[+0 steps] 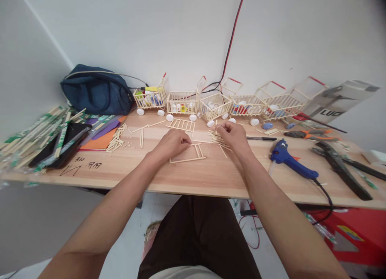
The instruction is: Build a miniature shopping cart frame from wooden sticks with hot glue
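My left hand (pixel 174 143) is closed, its fingertips pressed together at the far rail of a small ladder-like frame of thin wooden sticks (pixel 188 160). Part of that frame lies hidden under the hand. My right hand (pixel 234 135) pinches a short wooden stick, mostly covered by the fingers, just above a loose pile of cut sticks (pixel 217 139). Behind my left hand a finished slatted stick panel (pixel 181 125) rests flat on the table.
Miniature stick shopping carts (pixel 182 102) line the wall. A blue glue gun (pixel 292 160), pliers (pixel 312 135) and a black-handled cutter (pixel 343 170) lie right. Left are a blue bag (pixel 96 89), wrapped chopsticks (pixel 36 134) and short stick pieces (pixel 116 139).
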The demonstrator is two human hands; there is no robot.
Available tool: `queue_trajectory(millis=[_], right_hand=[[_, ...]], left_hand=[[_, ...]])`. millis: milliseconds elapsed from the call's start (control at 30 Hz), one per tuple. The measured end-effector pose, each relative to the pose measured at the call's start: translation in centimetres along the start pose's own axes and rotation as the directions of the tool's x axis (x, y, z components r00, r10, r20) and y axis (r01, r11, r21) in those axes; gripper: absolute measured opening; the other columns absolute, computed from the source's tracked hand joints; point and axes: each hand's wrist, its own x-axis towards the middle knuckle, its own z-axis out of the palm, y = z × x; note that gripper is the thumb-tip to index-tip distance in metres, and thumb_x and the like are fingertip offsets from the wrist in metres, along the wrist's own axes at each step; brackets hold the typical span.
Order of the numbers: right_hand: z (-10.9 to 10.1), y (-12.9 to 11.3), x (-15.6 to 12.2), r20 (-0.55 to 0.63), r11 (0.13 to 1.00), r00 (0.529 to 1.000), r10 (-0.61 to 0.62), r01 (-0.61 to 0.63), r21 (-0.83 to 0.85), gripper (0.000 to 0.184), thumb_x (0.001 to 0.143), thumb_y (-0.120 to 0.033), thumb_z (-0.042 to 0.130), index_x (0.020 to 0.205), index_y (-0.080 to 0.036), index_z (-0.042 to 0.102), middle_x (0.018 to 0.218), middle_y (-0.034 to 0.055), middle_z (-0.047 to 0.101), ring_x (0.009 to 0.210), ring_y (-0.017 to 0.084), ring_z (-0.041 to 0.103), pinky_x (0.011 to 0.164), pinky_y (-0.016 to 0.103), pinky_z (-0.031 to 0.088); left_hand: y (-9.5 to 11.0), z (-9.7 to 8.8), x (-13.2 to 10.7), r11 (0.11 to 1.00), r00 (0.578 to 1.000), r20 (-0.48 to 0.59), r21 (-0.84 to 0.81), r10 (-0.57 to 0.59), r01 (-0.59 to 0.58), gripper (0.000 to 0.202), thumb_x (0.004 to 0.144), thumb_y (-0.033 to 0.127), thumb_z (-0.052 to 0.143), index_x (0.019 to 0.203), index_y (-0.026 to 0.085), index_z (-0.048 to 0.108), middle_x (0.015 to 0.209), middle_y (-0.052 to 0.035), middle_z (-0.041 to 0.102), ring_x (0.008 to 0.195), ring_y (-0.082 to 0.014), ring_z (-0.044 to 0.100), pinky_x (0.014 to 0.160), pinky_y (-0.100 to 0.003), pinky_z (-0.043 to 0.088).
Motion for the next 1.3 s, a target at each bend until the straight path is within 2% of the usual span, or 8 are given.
queue_trajectory(millis=[67, 167, 333, 567, 833, 1033, 1167, 1300], right_hand=[[0.0, -0.1, -0.1, 0.007, 1.0, 1.0, -0.008, 0.008, 0.008, 0.029, 0.074, -0.045, 0.056, 0.06, -0.02, 0.052, 0.055, -0.0044, 0.042, 0.056, 0.012, 0.037, 0.058, 0.028, 0.028], [0.2, -0.8, -0.4, 0.036, 0.995, 0.998, -0.042, 0.039, 0.092, 0.03, 0.078, -0.047, 0.056, 0.065, -0.02, 0.055, 0.058, -0.0036, 0.045, 0.058, 0.012, 0.038, 0.058, 0.027, 0.03], [0.7, -2.8, -1.5, 0.162, 0.959, 0.975, -0.155, 0.109, 0.263, 0.028, 0.08, -0.046, 0.058, 0.075, -0.019, 0.058, 0.069, -0.0013, 0.053, 0.064, 0.013, 0.044, 0.063, 0.027, 0.035], [1.1, -3.8, -2.2, 0.246, 0.936, 0.944, -0.221, 0.135, 0.325, 0.024, 0.082, -0.042, 0.061, 0.074, -0.02, 0.059, 0.069, -0.0016, 0.054, 0.065, 0.013, 0.044, 0.065, 0.028, 0.036], [1.1, -3.7, -1.9, 0.238, 0.907, 0.942, -0.238, 0.128, 0.401, 0.027, 0.082, -0.046, 0.062, 0.076, -0.02, 0.061, 0.072, -0.0004, 0.059, 0.066, 0.014, 0.048, 0.065, 0.028, 0.039], [0.5, -3.8, -1.7, 0.183, 0.88, 0.953, -0.24, 0.134, 0.455, 0.033, 0.083, -0.052, 0.061, 0.074, -0.02, 0.059, 0.07, -0.001, 0.055, 0.066, 0.014, 0.047, 0.065, 0.028, 0.039], [0.5, -4.0, -1.7, 0.174, 0.872, 0.95, -0.258, 0.152, 0.466, 0.041, 0.088, -0.059, 0.052, 0.073, -0.02, 0.056, 0.07, -0.0004, 0.053, 0.069, 0.015, 0.048, 0.067, 0.028, 0.04], [0.8, -3.9, -1.6, 0.228, 0.851, 0.942, -0.245, 0.096, 0.516, 0.041, 0.083, -0.062, 0.057, 0.087, -0.02, 0.061, 0.079, 0.0001, 0.057, 0.072, 0.015, 0.049, 0.066, 0.027, 0.041]], left_hand=[[0.1, -0.2, 0.0, 1.0, 1.0, -0.01, -0.017, -0.001, 0.0, 0.016, 0.076, 0.014, 0.063, 0.078, 0.019, 0.078, 0.08, -0.0041, 0.076, 0.076, -0.0184, 0.068, 0.071, -0.028, 0.047], [0.6, -0.6, 0.1, 0.996, 0.994, -0.101, -0.081, -0.039, 0.031, 0.015, 0.077, 0.015, 0.063, 0.077, 0.019, 0.078, 0.081, -0.0041, 0.077, 0.076, -0.0185, 0.068, 0.072, -0.029, 0.047], [1.6, -0.5, 0.5, 0.944, 0.957, -0.233, -0.315, -0.173, 0.094, 0.013, 0.077, 0.024, 0.068, 0.083, 0.018, 0.079, 0.082, -0.0046, 0.078, 0.074, -0.0182, 0.067, 0.072, -0.03, 0.049], [2.2, 0.2, 1.0, 0.739, 0.96, -0.169, -0.671, -0.223, 0.054, 0.027, 0.069, 0.035, 0.077, 0.088, 0.016, 0.079, 0.091, -0.0076, 0.078, 0.082, -0.0191, 0.069, 0.077, -0.031, 0.052], [3.1, -0.9, 1.7, 0.686, 0.964, -0.111, -0.722, -0.241, 0.088, 0.029, 0.065, 0.037, 0.082, 0.083, 0.015, 0.078, 0.081, -0.0048, 0.074, 0.071, -0.0131, 0.061, 0.065, -0.026, 0.047], [4.7, -0.9, 2.9, 0.55, 0.965, -0.09, -0.833, -0.245, 0.062, 0.028, 0.065, 0.038, 0.081, 0.077, 0.014, 0.073, 0.071, -0.0014, 0.068, 0.061, -0.0085, 0.054, 0.059, -0.023, 0.043], [5.7, -0.4, 3.9, 0.574, 0.954, -0.174, -0.819, -0.244, -0.002, 0.029, 0.067, 0.039, 0.079, 0.077, 0.014, 0.069, 0.072, -0.001, 0.065, 0.066, -0.0103, 0.057, 0.064, -0.023, 0.046], [6.2, 0.8, 4.7, 0.698, 0.915, -0.351, -0.706, -0.2, -0.118, 0.023, 0.07, 0.037, 0.074, 0.073, 0.015, 0.066, 0.078, -0.0021, 0.065, 0.077, -0.0135, 0.059, 0.071, -0.025, 0.048]])
